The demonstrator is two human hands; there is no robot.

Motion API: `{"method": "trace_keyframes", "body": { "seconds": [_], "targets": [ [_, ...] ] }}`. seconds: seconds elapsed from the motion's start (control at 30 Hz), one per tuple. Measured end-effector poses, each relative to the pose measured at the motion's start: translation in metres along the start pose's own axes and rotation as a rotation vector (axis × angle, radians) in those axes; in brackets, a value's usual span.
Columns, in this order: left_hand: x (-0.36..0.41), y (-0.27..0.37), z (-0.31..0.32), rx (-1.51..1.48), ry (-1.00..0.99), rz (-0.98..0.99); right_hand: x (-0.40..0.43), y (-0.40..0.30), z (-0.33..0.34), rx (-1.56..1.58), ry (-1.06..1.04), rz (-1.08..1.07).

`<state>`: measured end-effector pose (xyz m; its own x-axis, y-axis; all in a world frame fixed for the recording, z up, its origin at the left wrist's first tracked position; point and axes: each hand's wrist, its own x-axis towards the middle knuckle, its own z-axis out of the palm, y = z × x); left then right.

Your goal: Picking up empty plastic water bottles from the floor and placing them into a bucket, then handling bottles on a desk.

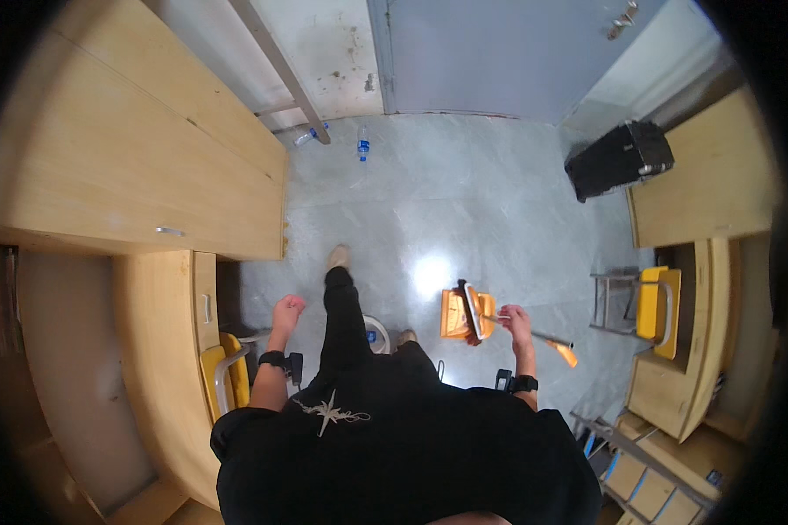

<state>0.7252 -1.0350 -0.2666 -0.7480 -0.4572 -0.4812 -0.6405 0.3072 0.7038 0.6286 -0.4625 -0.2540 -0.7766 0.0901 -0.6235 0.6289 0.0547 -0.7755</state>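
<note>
My right hand (515, 320) is at the handle of a broom (476, 312), whose white-edged head with dark reddish bristles rests over an orange dustpan (452, 314). The dustpan's orange handle end (563, 353) shows beyond my wrist beside the broom's metal pole. How my fingers close around the handles is too small to tell. On the left, my left hand (289, 310) hangs with its fingers curled and nothing visible in it. Both wrists wear black straps with small devices. A white bucket (382, 333) with something blue inside stands between my legs, partly hidden.
Plastic bottles (363, 146) lie on the tiled floor near the wall and a ladder leg. A black suitcase (620, 161) stands at the right by a wooden cabinet. Yellow chairs (650, 305) flank me on both sides. A grey-blue door (486, 59) is ahead.
</note>
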Motion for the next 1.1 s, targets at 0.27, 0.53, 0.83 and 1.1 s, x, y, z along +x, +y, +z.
{"method": "trace_keyframes", "body": {
  "seconds": [0.27, 0.53, 0.83, 1.1],
  "targets": [
    [0.129, -0.057, 0.005, 0.089, -0.073, -0.03, 0.097, -0.223, 0.062, -0.182, 0.01, -0.165],
    [0.261, 0.094, 0.041, 0.17, -0.05, -0.011, 0.183, -0.368, 0.102, -0.451, -0.002, -0.177],
    [0.324, 0.178, 0.069, 0.298, 0.15, -0.001, 0.406, -0.473, 0.146, -0.656, -0.386, -0.17],
    [0.295, 0.273, 0.157, 0.135, 0.276, -0.186, 0.523, -0.55, 0.316, -0.502, -0.731, 0.024]
  ]
}}
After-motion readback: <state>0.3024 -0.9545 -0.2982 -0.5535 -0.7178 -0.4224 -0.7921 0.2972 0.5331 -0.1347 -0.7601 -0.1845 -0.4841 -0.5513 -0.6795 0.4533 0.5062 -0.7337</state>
